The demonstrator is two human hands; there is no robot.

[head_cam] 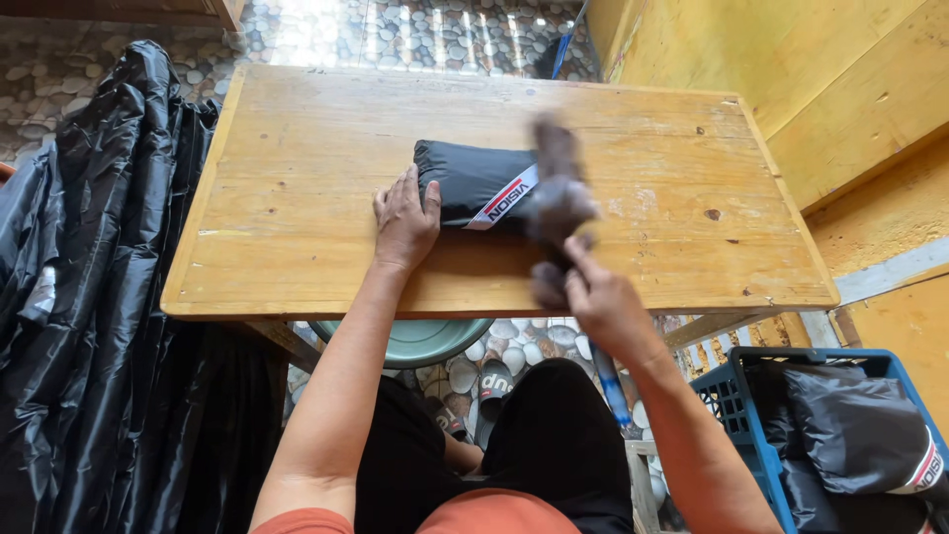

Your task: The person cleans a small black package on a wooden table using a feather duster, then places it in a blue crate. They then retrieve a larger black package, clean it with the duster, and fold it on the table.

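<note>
Looking down from the head camera, I've got the left hand (403,220) spread flat, palm down on the wooden surface (297,148), its fingertips touching the left end of a folded black plastic packet (473,180) with a white and red band across one corner. The packet lies near the middle of the surface, a little toward the near edge. The right hand (593,297) is closed round the handle of a dark tool (559,193) that is too blurred for me to name; its head sits over the right end of the packet. On my left a heap of shiny black plastic sheeting (99,297) hangs beside the surface. Lower right, a blue plastic crate (736,410) holds more folded black packets (860,425). A green basin (420,341) shows under the surface.
</note>
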